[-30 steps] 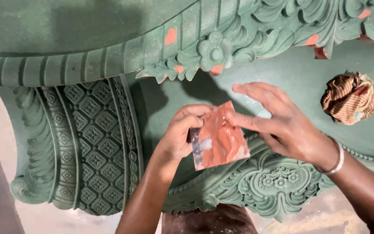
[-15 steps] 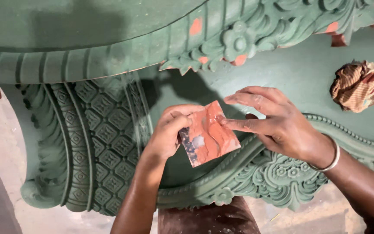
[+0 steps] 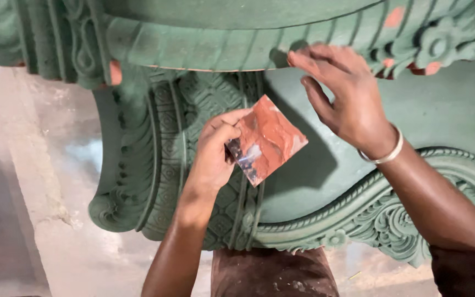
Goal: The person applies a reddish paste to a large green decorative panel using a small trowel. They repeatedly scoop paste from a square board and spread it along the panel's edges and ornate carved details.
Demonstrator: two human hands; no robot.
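left hand [image 3: 214,157] pinched the reddish sandpaper sheet [image 3: 266,140], tilted diamond-wise, corner up | right hand [image 3: 347,96] fingers spread, loose, touching the green carved panel [image 3: 204,47]

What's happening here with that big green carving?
A person leans over a carved green piece. The left hand holds a worn reddish sheet of sandpaper above the patterned panel. The right hand, with a bangle on the wrist, rests its fingertips on the ribbed edge above. Orange patches show through the green coat.
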